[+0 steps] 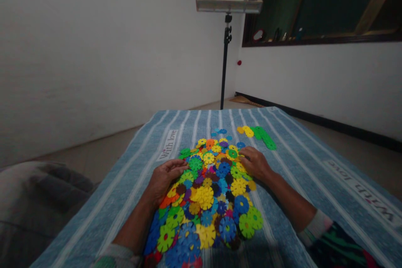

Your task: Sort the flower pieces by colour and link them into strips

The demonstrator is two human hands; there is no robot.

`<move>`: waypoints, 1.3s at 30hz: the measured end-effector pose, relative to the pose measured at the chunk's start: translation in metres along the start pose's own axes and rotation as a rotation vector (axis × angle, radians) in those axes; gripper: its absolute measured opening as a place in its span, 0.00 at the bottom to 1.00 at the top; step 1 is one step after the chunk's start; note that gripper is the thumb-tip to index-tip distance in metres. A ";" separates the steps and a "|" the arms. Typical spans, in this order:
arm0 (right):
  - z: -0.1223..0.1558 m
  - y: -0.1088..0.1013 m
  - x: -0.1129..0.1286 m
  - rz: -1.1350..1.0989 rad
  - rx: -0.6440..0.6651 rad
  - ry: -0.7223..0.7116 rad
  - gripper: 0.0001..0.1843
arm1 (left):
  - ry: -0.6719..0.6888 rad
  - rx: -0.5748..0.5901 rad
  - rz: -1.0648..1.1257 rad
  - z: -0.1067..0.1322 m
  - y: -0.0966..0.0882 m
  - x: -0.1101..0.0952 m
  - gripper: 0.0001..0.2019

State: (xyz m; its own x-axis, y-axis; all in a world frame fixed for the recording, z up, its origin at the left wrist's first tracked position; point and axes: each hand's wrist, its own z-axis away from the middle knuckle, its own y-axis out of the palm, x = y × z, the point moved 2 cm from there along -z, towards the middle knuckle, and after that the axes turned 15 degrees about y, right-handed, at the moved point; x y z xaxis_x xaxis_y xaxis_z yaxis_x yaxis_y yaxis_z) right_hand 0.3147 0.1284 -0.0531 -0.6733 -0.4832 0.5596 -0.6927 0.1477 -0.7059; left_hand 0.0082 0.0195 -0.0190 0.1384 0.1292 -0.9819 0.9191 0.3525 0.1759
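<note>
A heap of flat, notched plastic snowflake discs [205, 197] in many colours spreads over the blue striped tablecloth [125, 201]. At the heap's left edge lies my left hand [165, 178], its fingers stretched toward the discs and touching those at the border. My right hand [255, 162] rests at the heap's upper right edge, fingers reaching in beside yellow and green discs, thumb a little apart. Neither hand visibly lifts a disc; the fingertips are partly hidden among the pieces. Beyond my right hand, a row of green discs [264, 137] continues from yellow discs [248, 131].
A few blue discs [222, 131] lie beyond the heap. Past the table's far edge stands a lamp [229, 6] on a black stand [224, 67]. Grey fabric [40, 209] is bunched at the left. White walls and a dark window [329, 0] surround the table.
</note>
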 end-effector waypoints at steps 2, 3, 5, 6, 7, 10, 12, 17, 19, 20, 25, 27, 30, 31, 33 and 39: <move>-0.008 0.003 0.002 0.034 0.059 -0.037 0.13 | 0.005 0.004 -0.011 0.000 -0.001 0.001 0.18; -0.013 0.005 0.004 0.052 0.097 -0.066 0.16 | 0.007 0.004 -0.015 0.000 -0.001 0.001 0.18; -0.022 0.007 0.010 0.082 0.172 -0.130 0.22 | 0.003 0.005 -0.013 0.000 -0.003 0.002 0.18; -0.026 0.007 0.013 0.102 0.203 -0.157 0.24 | -0.001 0.005 -0.012 -0.001 -0.003 0.002 0.18; -0.029 0.008 0.017 0.126 0.229 -0.177 0.23 | -0.006 0.006 -0.012 -0.001 -0.004 0.003 0.18; -0.035 0.009 0.027 0.209 0.283 -0.207 0.18 | -0.015 0.014 -0.033 -0.001 -0.003 0.001 0.19; -0.037 0.009 0.031 0.249 0.292 -0.204 0.15 | -0.021 0.013 -0.053 -0.001 -0.002 -0.002 0.19; -0.038 0.008 0.032 0.321 0.256 -0.189 0.12 | -0.062 -0.025 -0.064 0.001 0.003 -0.009 0.20; -0.036 0.007 0.030 0.345 0.239 -0.189 0.10 | -0.071 -0.033 -0.063 0.002 0.004 -0.011 0.20; -0.035 0.007 0.029 0.350 0.226 -0.191 0.09 | -0.071 -0.031 -0.063 0.002 0.004 -0.011 0.20; -0.029 0.006 0.028 0.341 0.104 -0.143 0.11 | -0.064 -0.014 -0.079 0.000 0.002 -0.010 0.21; -0.028 0.003 0.027 0.326 0.061 -0.110 0.12 | -0.064 -0.012 -0.091 -0.001 0.001 -0.010 0.21; -0.031 -0.010 0.012 0.288 -0.010 -0.046 0.13 | -0.061 -0.010 -0.100 -0.001 0.001 -0.009 0.20; -0.032 -0.018 0.002 0.257 -0.041 -0.013 0.14 | -0.058 -0.013 -0.100 -0.001 0.001 -0.009 0.20; -0.031 -0.037 -0.024 0.137 -0.130 0.090 0.14 | -0.054 -0.024 -0.095 -0.001 0.001 -0.010 0.20; -0.015 -0.082 -0.108 -0.126 -0.366 0.449 0.13 | -0.087 -0.032 -0.085 0.002 0.005 -0.012 0.21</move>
State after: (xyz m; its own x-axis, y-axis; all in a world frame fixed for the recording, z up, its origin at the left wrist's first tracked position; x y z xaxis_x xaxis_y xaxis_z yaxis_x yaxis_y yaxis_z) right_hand 0.4403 0.1812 -0.0492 -0.5679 -0.1153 0.8150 -0.7650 0.4393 -0.4709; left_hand 0.0113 0.0182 -0.0069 0.0934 0.0173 -0.9955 0.9170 0.3879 0.0928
